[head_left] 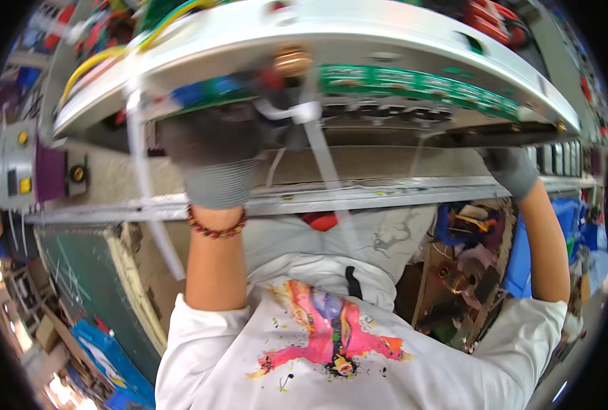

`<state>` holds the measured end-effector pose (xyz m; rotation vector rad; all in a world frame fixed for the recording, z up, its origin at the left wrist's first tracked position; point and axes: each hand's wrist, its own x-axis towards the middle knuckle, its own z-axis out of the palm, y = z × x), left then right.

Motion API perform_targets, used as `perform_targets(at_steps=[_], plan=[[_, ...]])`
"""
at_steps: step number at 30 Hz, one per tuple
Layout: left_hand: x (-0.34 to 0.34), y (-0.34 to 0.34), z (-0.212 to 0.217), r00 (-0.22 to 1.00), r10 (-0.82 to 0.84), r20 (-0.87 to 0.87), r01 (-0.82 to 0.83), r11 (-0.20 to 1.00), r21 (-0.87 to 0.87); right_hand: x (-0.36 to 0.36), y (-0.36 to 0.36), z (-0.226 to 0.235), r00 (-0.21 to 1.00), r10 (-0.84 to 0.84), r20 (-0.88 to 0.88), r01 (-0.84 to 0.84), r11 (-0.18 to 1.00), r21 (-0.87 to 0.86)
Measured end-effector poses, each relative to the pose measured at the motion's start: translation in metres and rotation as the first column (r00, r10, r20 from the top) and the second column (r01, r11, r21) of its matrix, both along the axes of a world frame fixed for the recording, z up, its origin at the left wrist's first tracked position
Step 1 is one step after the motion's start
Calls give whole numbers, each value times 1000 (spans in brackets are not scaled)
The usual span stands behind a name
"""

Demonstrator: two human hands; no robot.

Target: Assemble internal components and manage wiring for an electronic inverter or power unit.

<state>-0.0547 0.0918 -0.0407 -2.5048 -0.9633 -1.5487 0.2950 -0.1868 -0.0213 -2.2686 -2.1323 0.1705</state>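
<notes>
A large white metal housing [413, 31] spans the top of the head view, blurred, with green circuit boards [420, 89] along its inner side. My left hand [215, 147], in a grey and black glove, reaches in beneath the boards at the housing's left half; its fingers are hidden and smeared. Beside it are a copper-coloured part [292, 60] and a white cable tie [307, 113] with a long tail hanging down. At the lower right edge of the housing, my gloved right hand [514, 171] grips the rim, its fingertips out of sight.
A metal rail [358, 195] crosses the bench edge in front of me. To the left stand a grey and purple device [34, 167] and a dark green board [85, 280]. An open box of mixed parts [461, 266] sits at the lower right, near blue plastic [522, 253]. Yellow wires [92, 65] loop over the housing.
</notes>
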Motion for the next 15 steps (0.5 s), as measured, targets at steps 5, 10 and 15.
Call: perform_targets(at_steps=[5, 10, 15], plan=[[-7, -5, -11, 852, -163, 498, 388, 836, -389, -7, 9, 3, 996, 47, 78, -45, 999, -29], [-10, 4, -11, 926, -53, 374, 239, 850, -470, 17, 10, 0, 975, 204, 87, -205, 979, 1], [-9, -4, 3, 998, 44, 37, -30, 951, -309, -5, 13, 10, 990, 83, 112, -76, 995, -60]])
